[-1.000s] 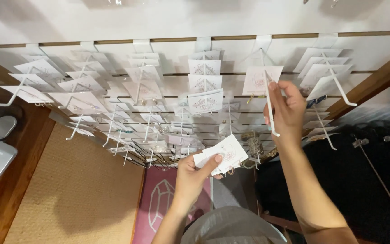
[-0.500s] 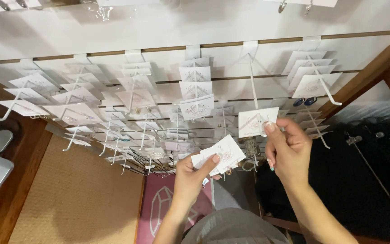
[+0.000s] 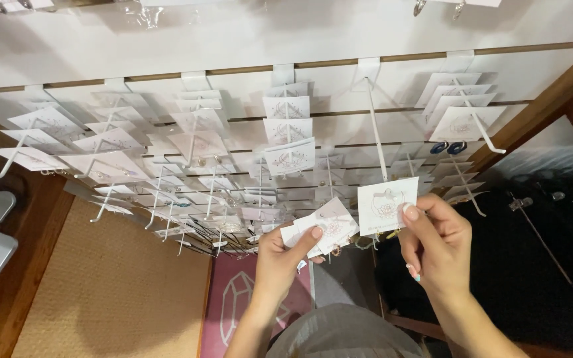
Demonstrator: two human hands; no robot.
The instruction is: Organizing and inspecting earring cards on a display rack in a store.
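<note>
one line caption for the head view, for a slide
Right hand pinches a white card at a long hook's tip; left hand holds more cards.

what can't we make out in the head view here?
- Card stack in the left hand: how many cards, since they overlap and the thumb covers part.
- White card at the right hand: its lower edge and anything hanging from it, behind the fingers.
- Small items on the hanging cards: too small to identify.
- Grey shape: cut off by the bottom edge.
</note>
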